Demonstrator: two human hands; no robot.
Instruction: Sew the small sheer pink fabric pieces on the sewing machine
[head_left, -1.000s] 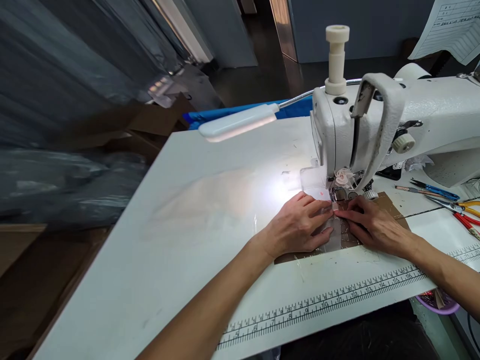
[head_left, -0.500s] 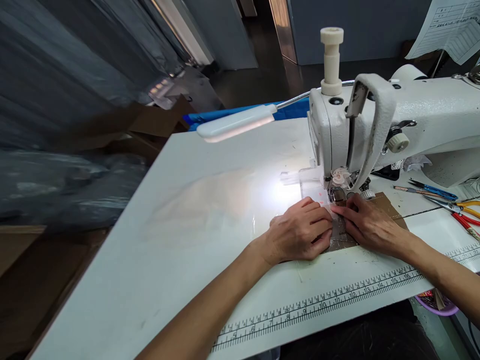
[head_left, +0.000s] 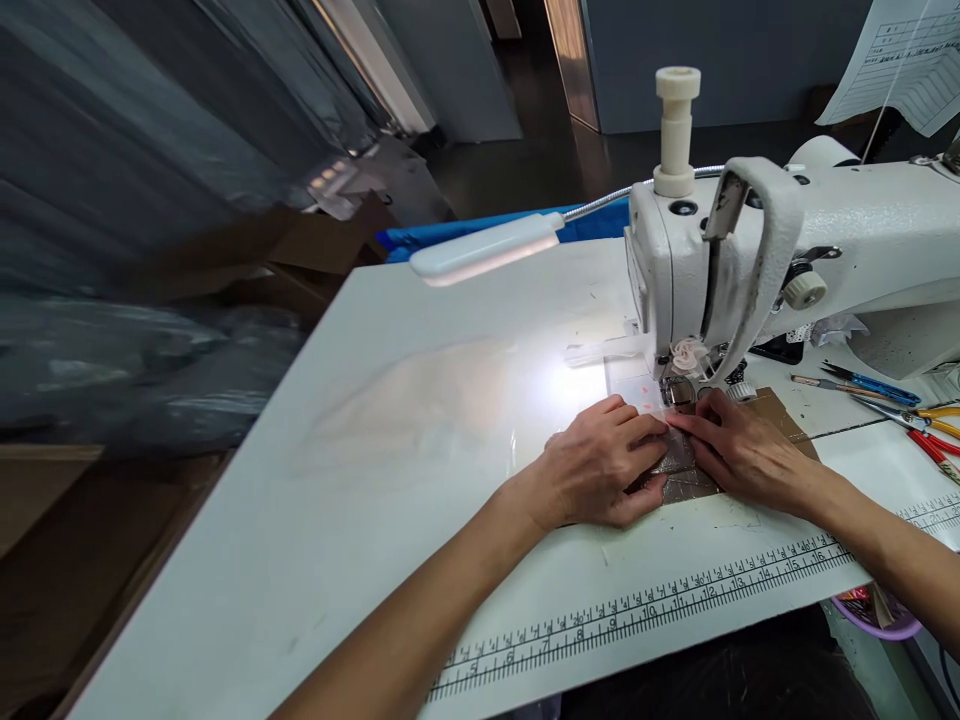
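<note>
Under the needle end of a white sewing machine (head_left: 651, 290) lies a thin, see-through piece of fabric (head_left: 679, 458) with small pink marks. It rests partly over a brown sheet (head_left: 784, 418) on the tabletop. My left hand (head_left: 600, 465) presses on the fabric's left side with curled fingers, closed on it. Just in front of the presser foot, my right hand (head_left: 739, 448) pinches the fabric with thumb and forefinger, close to the left fingertips. A pink fabric rosette (head_left: 688, 354) sits on the machine by the needle. The fingers hide part of the fabric.
A lamp (head_left: 487, 248) on a flexible neck lights the white table (head_left: 360, 420). Tweezers (head_left: 870, 383) and yellow-and-red-handled scissors (head_left: 900, 413) lie at the right. A printed ruler (head_left: 649, 612) runs along the front edge. A purple basket (head_left: 889, 630) sits below.
The camera view has shifted slightly, so the machine and table appear a little further right. My left hand's lower fingers have parted slightly; both hands stay at the fabric.
</note>
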